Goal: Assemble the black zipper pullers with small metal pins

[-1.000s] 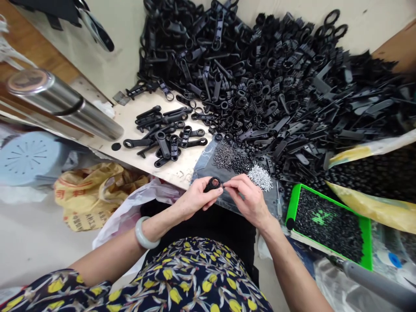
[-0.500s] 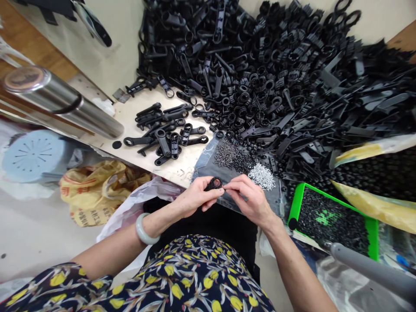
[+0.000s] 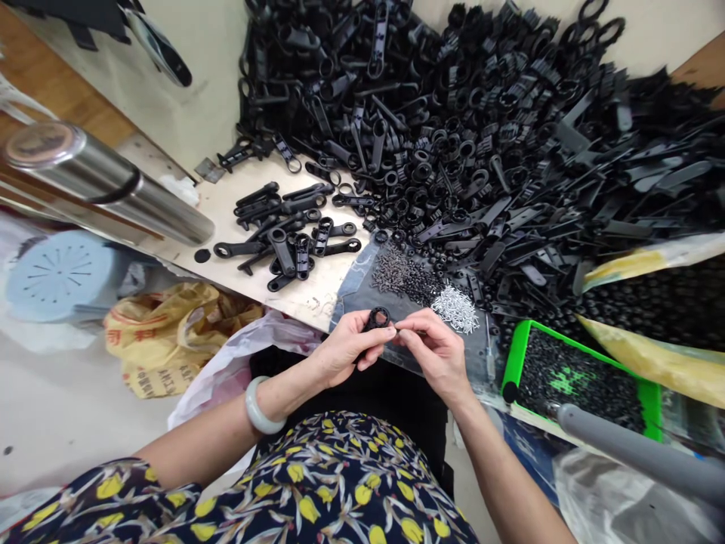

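Observation:
A black ring-ended plastic part [image 3: 378, 318] is pinched between the thumb and fingers of my left hand [image 3: 347, 349], its ring facing up. My right hand [image 3: 436, 351] meets it at the right side, thumb and fingertips pressed together; whatever they hold is too small to make out. Just beyond my hands, small silver pins [image 3: 455, 308] lie in a heap on a dark mat [image 3: 354, 283]. Beside them are small brown and black pieces [image 3: 399, 272]. Several black handle-like parts [image 3: 283, 249] lie on the pale table to the left.
A large pile of black plastic parts [image 3: 442, 128] covers the back. At the right stands a green tray [image 3: 515, 363] of small black pieces, near a grey rod [image 3: 623, 446]. A steel flask [image 3: 113, 181] is at the left, above a yellow bag [image 3: 164, 332].
Both hands have shifted slightly, still together at the black part. The fingers of my right hand have curled a little, and its wrist has moved slightly left.

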`<state>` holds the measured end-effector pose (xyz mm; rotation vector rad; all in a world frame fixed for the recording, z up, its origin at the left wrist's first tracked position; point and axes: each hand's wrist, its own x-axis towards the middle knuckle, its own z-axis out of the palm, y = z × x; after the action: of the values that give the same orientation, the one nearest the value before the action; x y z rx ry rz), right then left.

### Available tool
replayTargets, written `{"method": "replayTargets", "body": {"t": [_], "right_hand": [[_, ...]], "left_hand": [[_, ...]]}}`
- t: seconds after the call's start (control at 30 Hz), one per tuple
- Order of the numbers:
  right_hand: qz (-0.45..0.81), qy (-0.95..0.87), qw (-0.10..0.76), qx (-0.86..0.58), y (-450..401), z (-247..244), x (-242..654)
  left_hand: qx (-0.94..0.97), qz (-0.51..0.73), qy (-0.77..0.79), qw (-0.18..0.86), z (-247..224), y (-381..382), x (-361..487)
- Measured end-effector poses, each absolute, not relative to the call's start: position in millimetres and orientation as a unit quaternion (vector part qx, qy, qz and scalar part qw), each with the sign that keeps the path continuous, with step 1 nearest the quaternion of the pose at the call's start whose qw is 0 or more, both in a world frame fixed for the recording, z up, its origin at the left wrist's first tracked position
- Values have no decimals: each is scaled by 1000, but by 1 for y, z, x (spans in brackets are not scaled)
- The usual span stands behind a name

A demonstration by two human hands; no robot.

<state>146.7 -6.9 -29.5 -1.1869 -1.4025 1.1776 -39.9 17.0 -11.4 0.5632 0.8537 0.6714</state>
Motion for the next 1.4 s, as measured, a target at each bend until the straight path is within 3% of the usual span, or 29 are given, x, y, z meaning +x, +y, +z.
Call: {"method": "replayTargets", "body": {"t": [0.5,1.0,1.4], "right_hand": [[283,-750,397,-448,-4,-23,160],[298,-787,338,-421,1,-16,167],[324,-759,373,-424,-1,-16,166]], "left_hand": [[345,304,453,764,-10,14,-39],[323,287,440,787,-9,13,-43],[330,289,437,785,-9,11,-42]]}}
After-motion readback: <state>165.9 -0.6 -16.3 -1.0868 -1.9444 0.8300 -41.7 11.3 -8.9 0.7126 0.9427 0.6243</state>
